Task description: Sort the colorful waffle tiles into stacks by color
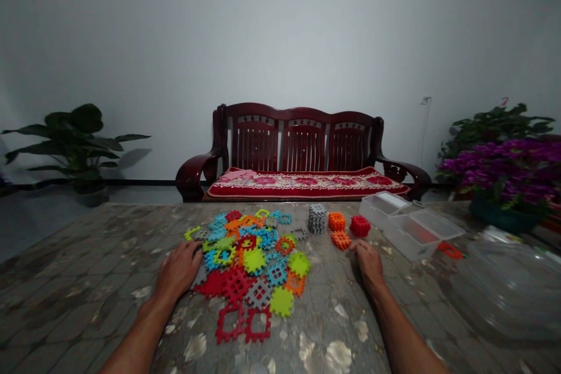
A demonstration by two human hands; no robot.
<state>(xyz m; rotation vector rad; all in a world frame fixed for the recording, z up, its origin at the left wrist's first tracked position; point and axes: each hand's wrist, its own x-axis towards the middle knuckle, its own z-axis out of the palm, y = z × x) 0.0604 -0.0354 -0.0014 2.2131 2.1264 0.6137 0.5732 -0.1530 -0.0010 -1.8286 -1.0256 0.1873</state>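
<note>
Centre of frame: loose interlocking plastic tiles (254, 260), lattice-cut, in red, lime green, sky blue, orange and grey. Upper right of these: grey stack (317, 218), orange stack (336, 221), red stack (360, 225). Worktop (87, 257) mottled grey-brown, flagstone print. Cushion (302, 185) crimson, pink floral pattern; bench frame (302, 114) dark maroon. Far right: magenta flowers (508, 166).

My pile (252, 263) on the surface (87, 257)
It lies between left hand (177, 272) and right hand (369, 263), a stack (317, 219) just behind it, boxes (416, 231) rightward, a bench (302, 146) beyond the surface.
</note>
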